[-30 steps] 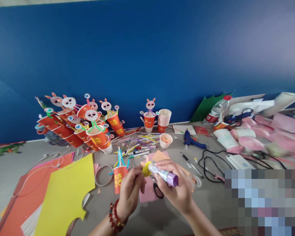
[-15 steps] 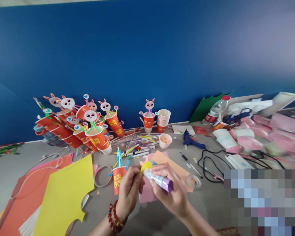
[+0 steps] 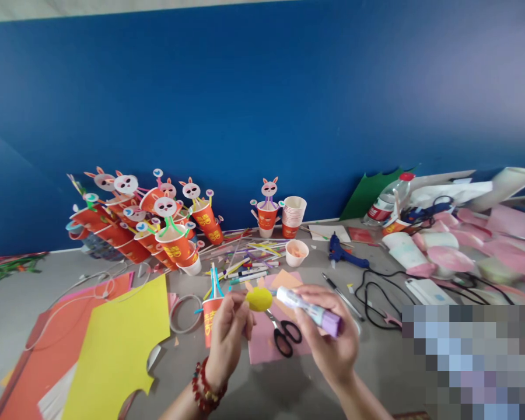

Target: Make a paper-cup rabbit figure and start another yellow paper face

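Between the pinching tips of the left hand (image 3: 230, 332) is a yellow paper disc (image 3: 259, 300), held up above the table (image 3: 181, 367), and two pale orange ear-like pieces (image 3: 261, 284) show at its far edge; whether they are firmly fixed, I cannot tell. Its visible side is plain, without eyes or mouth, while the other side is hidden from me. To the right of these fingertips, the right hand (image 3: 330, 326) has its fingers closed around a glue stick (image 3: 308, 308), whose whitish end points towards the disc but stays apart from it. Below and between both sets of fingers, scissors (image 3: 284, 344) lie unused on a pink sheet (image 3: 262, 352). Just left of the left fingers stands a red cup (image 3: 207, 321) with blue straws (image 3: 216, 283) but no face, so I judge it not yet complete. Beyond the fingertips lie markers (image 3: 249, 277), and a small white cup (image 3: 297, 262) holds pale orange pieces. Farthest from the fingers, to the left, a group of rabbit cups (image 3: 172, 248) looks finished, as does a single rabbit cup (image 3: 266, 217) straight beyond them, near stacked cups (image 3: 294, 216).
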`<state>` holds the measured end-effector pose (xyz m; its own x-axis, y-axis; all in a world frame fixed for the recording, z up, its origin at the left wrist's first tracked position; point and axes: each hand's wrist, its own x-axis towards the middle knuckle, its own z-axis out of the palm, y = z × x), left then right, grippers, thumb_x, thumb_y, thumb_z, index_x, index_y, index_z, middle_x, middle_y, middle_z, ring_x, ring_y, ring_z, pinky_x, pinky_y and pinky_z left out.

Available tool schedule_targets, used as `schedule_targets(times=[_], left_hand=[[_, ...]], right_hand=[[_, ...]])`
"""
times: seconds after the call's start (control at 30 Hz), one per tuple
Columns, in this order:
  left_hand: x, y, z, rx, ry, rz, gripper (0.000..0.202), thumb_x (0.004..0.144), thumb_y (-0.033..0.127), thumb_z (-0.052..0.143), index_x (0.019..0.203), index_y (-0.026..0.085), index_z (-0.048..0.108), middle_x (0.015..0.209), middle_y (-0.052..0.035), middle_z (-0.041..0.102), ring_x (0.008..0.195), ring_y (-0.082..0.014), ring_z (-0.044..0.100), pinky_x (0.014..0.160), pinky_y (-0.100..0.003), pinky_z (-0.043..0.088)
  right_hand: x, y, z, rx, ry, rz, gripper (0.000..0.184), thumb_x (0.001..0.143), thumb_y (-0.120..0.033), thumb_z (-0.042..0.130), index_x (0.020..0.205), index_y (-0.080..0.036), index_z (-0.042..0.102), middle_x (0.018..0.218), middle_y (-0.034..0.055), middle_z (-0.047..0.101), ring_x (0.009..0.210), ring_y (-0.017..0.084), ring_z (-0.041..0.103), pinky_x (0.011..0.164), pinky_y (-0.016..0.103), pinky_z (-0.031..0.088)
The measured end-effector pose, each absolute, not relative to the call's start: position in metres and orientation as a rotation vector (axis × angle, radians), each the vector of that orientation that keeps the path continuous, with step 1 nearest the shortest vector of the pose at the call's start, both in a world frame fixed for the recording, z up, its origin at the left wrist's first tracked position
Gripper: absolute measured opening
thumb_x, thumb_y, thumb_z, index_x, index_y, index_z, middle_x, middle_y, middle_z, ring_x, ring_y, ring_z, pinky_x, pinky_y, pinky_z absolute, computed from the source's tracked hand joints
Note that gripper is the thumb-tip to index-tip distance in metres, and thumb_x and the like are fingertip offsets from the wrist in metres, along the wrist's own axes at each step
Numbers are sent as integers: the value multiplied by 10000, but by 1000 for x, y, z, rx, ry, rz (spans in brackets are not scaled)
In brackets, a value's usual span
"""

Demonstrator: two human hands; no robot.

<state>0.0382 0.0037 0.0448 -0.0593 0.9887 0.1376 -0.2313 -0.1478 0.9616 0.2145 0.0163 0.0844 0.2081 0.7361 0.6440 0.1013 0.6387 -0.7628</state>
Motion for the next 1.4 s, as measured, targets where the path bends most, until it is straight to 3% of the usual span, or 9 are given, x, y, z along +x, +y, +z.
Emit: schedule_targets(times=[0.13,0.27,0.4,0.6,0.93,1.23,1.4], left_hand=[[36,12,49,749,799,1435,185,967,364,597,897,195,567,597,51,552,533,-79,490,562,-192,407],[33,21,60,370,579,1474,116,906,211,658,820,173,590,727,18,593,615,-88,541,733,-269,522],[32,24,66,100,402,1464,126,928,117,564,815,136,615,819,-11,592,666,-86,568,816,-286,543],[36,18,74,6,264,1410,167,948,96,488,828,124,602,757,-6,517,672,-105,567,800,-282,547],[42,7,85,327,379,1565,148,898,160,627,766,174,562,768,21,471,646,-93,463,788,-301,514],[43,6,77,488,442,1425,159,941,205,598,785,178,579,711,15,482,660,-121,476,776,-297,499],[48,1,77,512,466,1419,177,930,266,632,773,196,589,712,6,516,731,-156,541,794,-305,510]], right_hand=[[222,11,74,-664,-940,1073,53,909,-264,674,943,-224,679,1024,52,671,614,133,660,550,278,575],[212,0,56,-588,-719,1614,156,814,-292,780,847,-215,649,974,16,678,649,138,669,576,252,541],[196,-8,46,-572,-705,1860,214,795,-320,803,860,-207,634,801,3,675,687,151,666,639,253,527],[189,-4,43,-608,-739,1835,275,773,-363,830,872,-203,630,811,5,676,700,157,671,678,269,519],[191,-7,35,-734,-1024,1627,232,920,-411,692,1024,-224,603,873,30,694,794,179,664,780,309,518],[188,-12,35,-645,-1082,1554,156,960,-370,638,999,-226,593,890,19,651,772,162,646,748,301,510],[190,-17,27,-667,-1176,1530,314,984,-426,575,1243,-252,541,996,50,640,839,184,643,802,344,515]])
